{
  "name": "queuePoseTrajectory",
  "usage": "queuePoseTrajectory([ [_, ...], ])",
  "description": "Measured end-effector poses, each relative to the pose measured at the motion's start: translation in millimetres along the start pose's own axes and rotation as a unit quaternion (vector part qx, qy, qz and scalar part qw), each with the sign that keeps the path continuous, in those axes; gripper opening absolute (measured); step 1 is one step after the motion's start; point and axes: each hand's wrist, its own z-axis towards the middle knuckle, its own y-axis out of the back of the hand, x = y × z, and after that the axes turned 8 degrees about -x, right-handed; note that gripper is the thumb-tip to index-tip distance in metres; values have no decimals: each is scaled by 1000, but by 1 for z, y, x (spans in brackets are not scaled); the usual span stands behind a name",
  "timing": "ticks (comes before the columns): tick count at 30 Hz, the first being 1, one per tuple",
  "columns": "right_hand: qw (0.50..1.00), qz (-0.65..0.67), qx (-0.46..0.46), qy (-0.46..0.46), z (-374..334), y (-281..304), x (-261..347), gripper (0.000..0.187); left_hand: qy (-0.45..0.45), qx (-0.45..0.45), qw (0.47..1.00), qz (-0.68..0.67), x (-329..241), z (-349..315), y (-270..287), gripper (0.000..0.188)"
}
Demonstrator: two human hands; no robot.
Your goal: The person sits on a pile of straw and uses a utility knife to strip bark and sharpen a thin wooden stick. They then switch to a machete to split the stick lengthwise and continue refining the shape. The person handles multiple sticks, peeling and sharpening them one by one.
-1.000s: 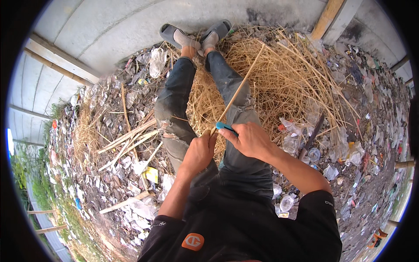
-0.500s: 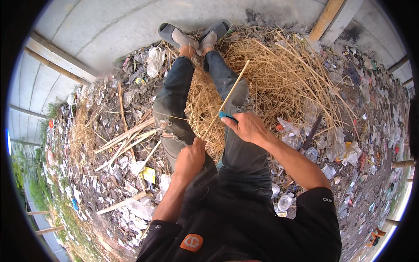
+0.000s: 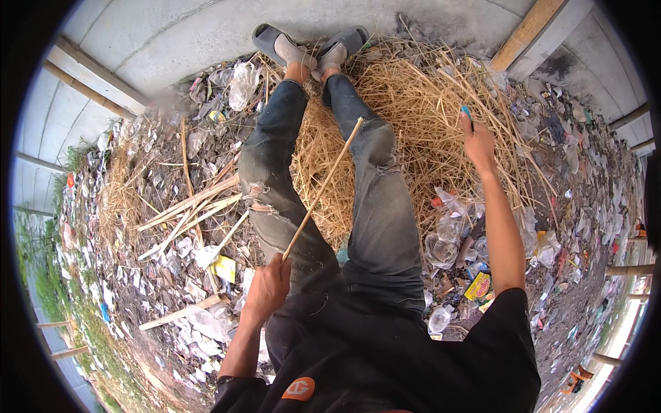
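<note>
My left hand (image 3: pixel 267 289) is closed round the lower end of a thin bamboo stick (image 3: pixel 322 189), which slants up and right over my legs. Out to the right, above the straw-like pile, my right hand (image 3: pixel 480 146) grips a small blue-and-black knife (image 3: pixel 467 117); most of it is hidden in the fingers. The knife is well apart from the stick. Between and beyond my outstretched legs (image 3: pixel 375 199) lies a big heap of thin bamboo shavings (image 3: pixel 420 131).
Split bamboo strips (image 3: pixel 189 206) lie left of my knees, with another piece (image 3: pixel 180 313) nearer me. Plastic scraps and a yellow packet (image 3: pixel 478 286) litter the ground. A concrete wall (image 3: pixel 206 31) stands beyond my feet, with a wooden post (image 3: pixel 527 34) at its right.
My right hand has swung away from the stick, up and to the right, with the knife still in it. My left hand has shifted left and toward me with the stick.
</note>
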Motion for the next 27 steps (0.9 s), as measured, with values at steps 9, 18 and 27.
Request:
queuePoseTrajectory([
  [9, 979, 50, 63, 190, -80, 19, 149, 62, 46, -48, 976, -206, -45, 89, 5, 38],
  [18, 945, 82, 117, 296, -159, 7, 205, 52, -13, -26, 954, -298, -51, 142, -13, 47],
  [27, 927, 105, 146, 328, -172, -5, 202, 54, 26, 54, 962, -267, -55, 143, -23, 37],
])
